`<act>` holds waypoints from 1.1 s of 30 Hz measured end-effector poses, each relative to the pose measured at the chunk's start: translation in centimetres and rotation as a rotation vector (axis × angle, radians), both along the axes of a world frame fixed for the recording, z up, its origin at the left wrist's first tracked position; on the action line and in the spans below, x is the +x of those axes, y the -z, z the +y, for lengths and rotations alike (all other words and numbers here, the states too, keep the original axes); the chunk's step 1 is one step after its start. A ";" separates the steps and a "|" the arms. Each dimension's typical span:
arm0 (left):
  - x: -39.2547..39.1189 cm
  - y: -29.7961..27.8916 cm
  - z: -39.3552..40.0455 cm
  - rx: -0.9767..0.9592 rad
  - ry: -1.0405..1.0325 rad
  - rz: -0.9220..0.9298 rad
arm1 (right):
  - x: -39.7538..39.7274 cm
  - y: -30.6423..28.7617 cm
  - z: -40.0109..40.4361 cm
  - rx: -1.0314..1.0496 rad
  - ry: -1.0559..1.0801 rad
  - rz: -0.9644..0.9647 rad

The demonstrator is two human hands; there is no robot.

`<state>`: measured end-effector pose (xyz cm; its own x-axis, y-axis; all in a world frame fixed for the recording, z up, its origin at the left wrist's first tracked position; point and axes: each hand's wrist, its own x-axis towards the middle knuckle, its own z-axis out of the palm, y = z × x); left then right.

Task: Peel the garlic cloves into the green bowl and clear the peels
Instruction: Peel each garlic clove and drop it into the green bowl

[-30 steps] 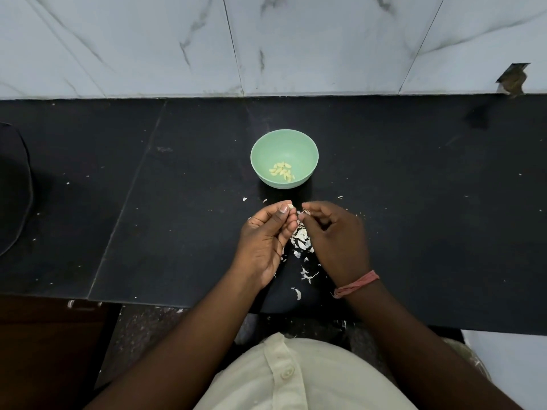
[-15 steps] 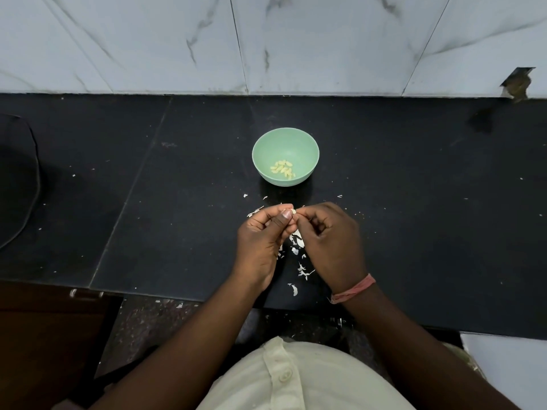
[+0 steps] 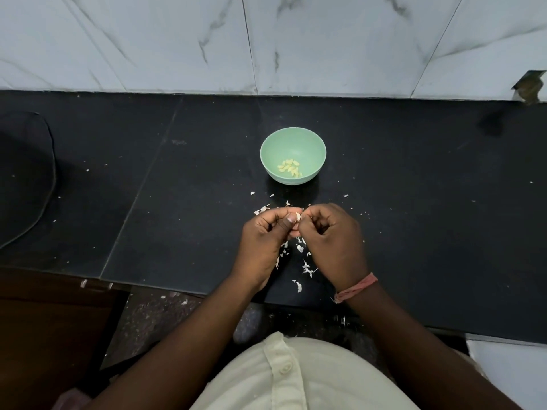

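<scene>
Black stone counter point(image 3: 414, 202) under us — our left hand point(image 3: 260, 241) and right hand point(image 3: 334, 241) pinch one small pale garlic clove point(image 3: 298, 216), mid-peel; next, we judge, it drops into the round green plastic bowl point(image 3: 293, 143) beyond our fingertips.

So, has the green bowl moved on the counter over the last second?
No. The green bowl sits at the same spot relative to the counter seam and the wall edge; only the camera shifted slightly.

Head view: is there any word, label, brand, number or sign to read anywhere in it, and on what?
None can be read.
The green bowl is plain, with no print showing.
The black counter and the marble wall tiles bear no lettering.
The cream shirt shows only buttons.
The pink band at the right wrist carries no text.
</scene>
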<state>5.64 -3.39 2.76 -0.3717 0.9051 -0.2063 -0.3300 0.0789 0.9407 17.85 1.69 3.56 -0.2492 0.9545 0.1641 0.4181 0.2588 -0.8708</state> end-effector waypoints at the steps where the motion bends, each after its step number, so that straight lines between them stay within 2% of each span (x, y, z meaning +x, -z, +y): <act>1: 0.0 -0.1 0.0 -0.004 0.000 -0.009 | -0.1 0.1 0.0 -0.007 0.011 0.002; 17: 0.0 -0.5 -0.5 -0.018 -0.052 -0.176 | -0.3 -0.1 -0.2 -0.040 0.126 0.026; 24: -0.1 -0.6 -0.5 -0.014 -0.075 -0.239 | -0.1 0.0 -0.4 -0.039 0.100 0.047; 33: -0.1 -0.9 -0.1 -0.034 -0.051 -0.347 | -0.3 -0.3 0.1 0.090 0.088 -0.099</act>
<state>5.50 -3.49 3.63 -0.3186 0.8778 -0.3576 -0.6340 0.0831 0.7688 17.59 1.78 3.91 -0.1844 0.9559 0.2284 0.5249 0.2922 -0.7994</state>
